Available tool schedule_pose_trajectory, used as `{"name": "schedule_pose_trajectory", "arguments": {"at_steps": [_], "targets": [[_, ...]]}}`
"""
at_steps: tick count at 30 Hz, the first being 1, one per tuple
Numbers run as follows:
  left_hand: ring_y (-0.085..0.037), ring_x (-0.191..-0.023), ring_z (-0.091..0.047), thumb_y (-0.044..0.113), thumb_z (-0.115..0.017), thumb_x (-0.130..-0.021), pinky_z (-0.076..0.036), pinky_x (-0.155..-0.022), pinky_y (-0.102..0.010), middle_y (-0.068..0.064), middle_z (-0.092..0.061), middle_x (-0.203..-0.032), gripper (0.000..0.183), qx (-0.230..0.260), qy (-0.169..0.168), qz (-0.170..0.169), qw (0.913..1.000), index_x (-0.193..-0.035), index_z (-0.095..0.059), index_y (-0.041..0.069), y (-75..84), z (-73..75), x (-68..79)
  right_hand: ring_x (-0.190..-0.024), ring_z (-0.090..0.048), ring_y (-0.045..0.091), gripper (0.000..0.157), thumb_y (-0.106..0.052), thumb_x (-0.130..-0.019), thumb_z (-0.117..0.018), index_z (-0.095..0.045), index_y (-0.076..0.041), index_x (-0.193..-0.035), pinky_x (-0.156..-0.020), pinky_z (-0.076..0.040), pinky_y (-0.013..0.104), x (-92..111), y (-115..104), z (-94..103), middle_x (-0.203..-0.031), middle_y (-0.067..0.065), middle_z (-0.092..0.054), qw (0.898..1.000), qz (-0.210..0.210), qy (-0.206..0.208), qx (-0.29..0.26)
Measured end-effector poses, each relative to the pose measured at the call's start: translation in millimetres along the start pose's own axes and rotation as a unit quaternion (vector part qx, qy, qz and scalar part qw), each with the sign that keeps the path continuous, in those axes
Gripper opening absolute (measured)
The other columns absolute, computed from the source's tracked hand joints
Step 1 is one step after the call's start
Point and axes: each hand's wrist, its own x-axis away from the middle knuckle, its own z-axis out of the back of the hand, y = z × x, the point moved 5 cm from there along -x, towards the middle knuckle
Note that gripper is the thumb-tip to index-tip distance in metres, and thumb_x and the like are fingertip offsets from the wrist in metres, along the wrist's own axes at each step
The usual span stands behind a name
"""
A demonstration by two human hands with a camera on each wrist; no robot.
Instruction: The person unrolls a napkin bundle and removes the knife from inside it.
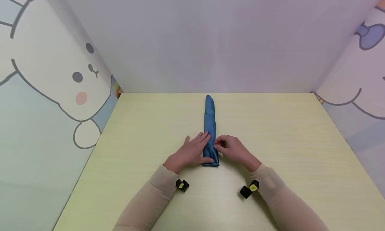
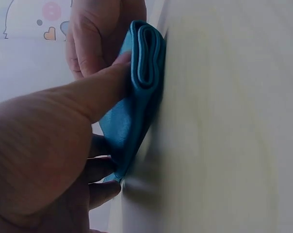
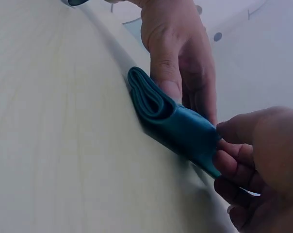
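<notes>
A shiny blue cloth (image 1: 209,122), folded into a long narrow strip, lies lengthwise on the table with a rounded tip at its far end. Its near end shows several rolled layers in the left wrist view, where the cloth (image 2: 148,56) stands a little thick. My left hand (image 1: 190,153) rests flat over the left side of the strip, fingers extended and thumb across the near end. On the opposite side my right hand (image 1: 236,150) pinches the strip's right edge between thumb and fingers, as the cloth (image 3: 190,133) in the right wrist view also shows.
The pale wooden table (image 1: 144,124) meets a plain wall (image 1: 210,43) at its far edge. Panels with cartoon animals (image 1: 57,57) stand along the left and right sides. A small black camera (image 1: 182,185) is worn on each wrist over beige sleeves.
</notes>
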Motion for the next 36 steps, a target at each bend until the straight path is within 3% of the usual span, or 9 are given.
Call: {"name": "schedule_pose_trajectory", "arguments": {"at_steps": [6,12,19,36], "targets": [[-0.023,-0.147,-0.009,0.072,-0.051,-0.083,-0.018,-0.107,-0.065,-0.002,-0.01,-0.161,0.099,0.0,-0.002,0.004,1.0,-0.156,-0.015,0.015,0.4,-0.4,1.7,-0.079,-0.058,0.01,0.031,-0.034,-0.085,-0.074,-0.076,-0.011,-0.104,-0.073,-0.05,0.031,1.7,7.4,6.0,-0.085,-0.009,-0.067,1.0,-0.012,-0.008,0.019],[-0.023,-0.147,-0.01,0.072,-0.05,-0.083,-0.019,-0.107,-0.064,-0.002,-0.01,-0.161,0.099,-0.004,0.0,0.003,1.0,-0.156,-0.015,0.015,0.0,-0.7,2.0,-0.077,-0.058,0.009,0.02,-0.027,-0.085,-0.075,-0.077,-0.011,-0.096,-0.069,-0.05,0.027,1.3,7.4,2.5,-0.084,-0.008,-0.068,1.0,0.021,-0.018,0.004],[-0.023,-0.147,-0.011,0.071,-0.051,-0.084,-0.02,-0.107,-0.065,-0.002,-0.01,-0.161,0.097,0.001,0.0,0.004,1.0,-0.156,-0.015,0.015,-0.4,-0.8,2.2,-0.073,-0.054,0.01,0.006,-0.018,-0.089,-0.071,-0.074,-0.014,-0.088,-0.066,-0.047,0.027,0.8,3.2,-1.8,-0.079,-0.008,-0.063,0.999,0.032,-0.031,-0.008],[-0.023,-0.147,-0.009,0.07,-0.051,-0.084,-0.018,-0.108,-0.064,0.0,-0.008,-0.161,0.097,0.011,-0.006,0.004,0.9999,-0.156,-0.014,0.016,-1.2,-0.4,0.1,-0.067,-0.053,0.012,0.011,-0.021,-0.097,-0.059,-0.065,-0.015,-0.089,-0.061,-0.044,0.027,2.7,-2.0,-3.8,-0.071,-0.005,-0.055,0.998,0.019,-0.046,-0.04]]}}
